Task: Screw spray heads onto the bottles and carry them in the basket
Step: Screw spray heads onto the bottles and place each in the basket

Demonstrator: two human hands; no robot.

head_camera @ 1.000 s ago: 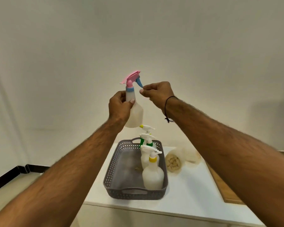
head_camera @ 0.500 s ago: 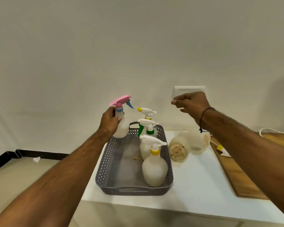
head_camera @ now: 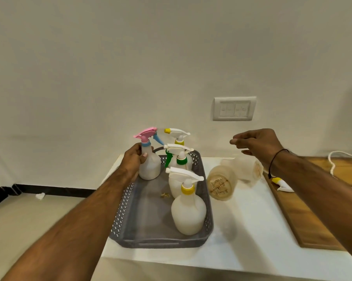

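Nearest the camera, the grey plastic basket (head_camera: 126, 209) sits at the front left part of the white table (head_camera: 252, 230), its lattice side wall pierced with small holes and a handle slot cut into the front rim. Bare white tabletop runs to the basket's right, up to a wooden board (head_camera: 305, 216) lying along the right edge.

Inside the basket, at the front right, a cloudy white bottle (head_camera: 188, 213) stands upright with a yellow collar and a white spray head. Right behind it stands a second white bottle (head_camera: 174, 184), and behind that one a bottle with a green collar and green trigger (head_camera: 181, 159). A yellow-nozzled spray head (head_camera: 177, 133) pokes up at the very back. The basket floor on the left side lies open, with a small yellowish scrap (head_camera: 165, 195) on it.

Now the left hand (head_camera: 133, 162): it grips the neck of the pink-headed bottle (head_camera: 149, 165), fingers curled round it, and the bottle's base is down at the back left corner of the basket; whether it touches the floor, I cannot tell.

Beside the basket on the table, two cloudy bottles (head_camera: 221, 184) lie on their sides. One shows a label on its base, too blurred to read. A loose white spray head with a yellow collar (head_camera: 281, 184) lies on the board.

The right hand (head_camera: 256, 144) hovers above those lying bottles, fingers loosely curled, holding nothing, a dark cord round the wrist.

Farthest, a white switch plate (head_camera: 234, 108) is on the plain wall.
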